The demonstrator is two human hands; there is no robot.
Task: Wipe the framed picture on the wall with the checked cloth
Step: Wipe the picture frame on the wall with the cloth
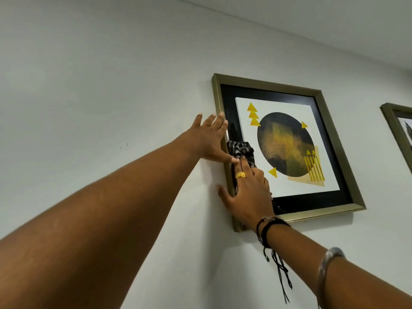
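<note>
A framed picture (330, 139) with a gold-coloured frame, black mount and a dark circle with yellow shapes hangs on the white wall. My left hand (209, 139) lies flat against the frame's left edge, fingers spread, thumb on the moulding. My right hand (247, 192), wearing a gold ring, presses the dark checked cloth (242, 149) against the glass at the picture's left side. The cloth bunches above my fingers, and a bit of it shows below my palm near the lower left of the frame.
A second framed picture (399, 130) hangs to the right, cut off by the image edge. The ceiling line (289, 34) runs above both frames. Bare white wall spreads left of and below the picture.
</note>
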